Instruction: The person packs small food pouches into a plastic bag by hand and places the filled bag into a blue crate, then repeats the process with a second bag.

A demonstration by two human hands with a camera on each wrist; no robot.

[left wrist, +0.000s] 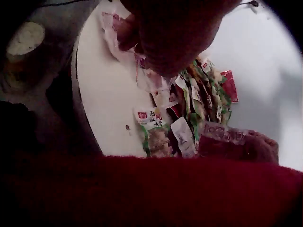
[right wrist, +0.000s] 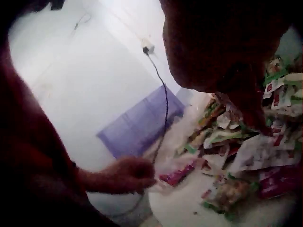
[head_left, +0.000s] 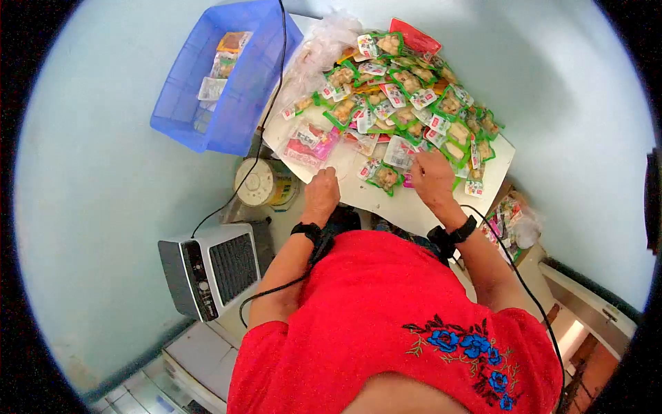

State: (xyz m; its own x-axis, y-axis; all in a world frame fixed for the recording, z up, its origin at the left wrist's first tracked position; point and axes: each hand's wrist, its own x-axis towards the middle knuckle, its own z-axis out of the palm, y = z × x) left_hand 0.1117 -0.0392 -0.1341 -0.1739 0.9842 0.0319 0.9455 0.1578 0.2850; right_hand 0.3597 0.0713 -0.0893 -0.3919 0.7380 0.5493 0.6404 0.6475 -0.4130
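Note:
My left hand (head_left: 323,195) is at the table's front left with its fingers curled, pinching the near edge of a clear bag with pink-and-white print (head_left: 310,143). In the left wrist view the fingers meet the clear plastic (left wrist: 111,29). My right hand (head_left: 434,179) grips a snack packet with a pale printed face (head_left: 400,152) at the near side of the heap; the hand covers part of it. Just left of it lies a green-edged packet with light brown food (head_left: 381,175). The heap of similar green packets (head_left: 407,79) spreads behind both hands.
A blue plastic crate (head_left: 186,103) with several packets stands left of the white table (head_left: 500,155). A black cable (head_left: 281,69) hangs past it. A round tub (head_left: 256,181) and a grey-white appliance (head_left: 210,269) stand below left. Crumpled clear plastic (head_left: 324,45) lies at the back.

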